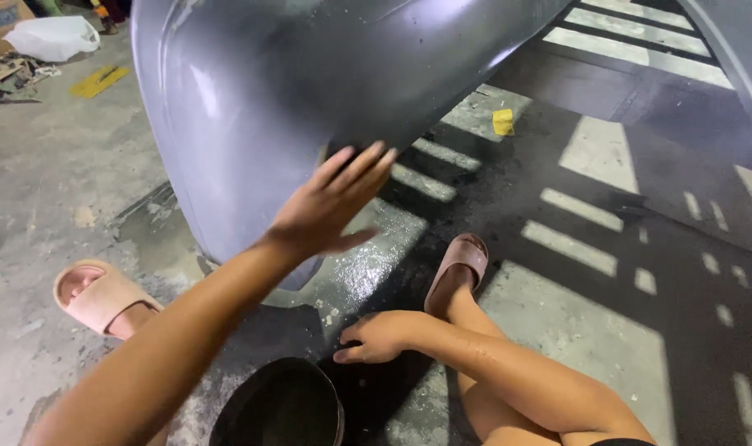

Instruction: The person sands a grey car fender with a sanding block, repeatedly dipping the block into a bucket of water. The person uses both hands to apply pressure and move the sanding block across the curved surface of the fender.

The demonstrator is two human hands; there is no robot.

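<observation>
Left grip [330,206], fingers spread, lies flat on the grey panel [252,91], dull and wet; right grip [376,337], loosely curled, rests on the wet floor [367,264] beside a black bucket [281,406]. Panel looks mid-way worked.

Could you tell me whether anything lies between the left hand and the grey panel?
Nothing visible does. The left hand is flat against the grey curved panel. The right hand rests on the wet floor beside the black bucket, away from the panel.

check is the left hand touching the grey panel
Touching: the head view shows the left hand laid flat, fingertips against the grey panel, with no gap visible.
</observation>
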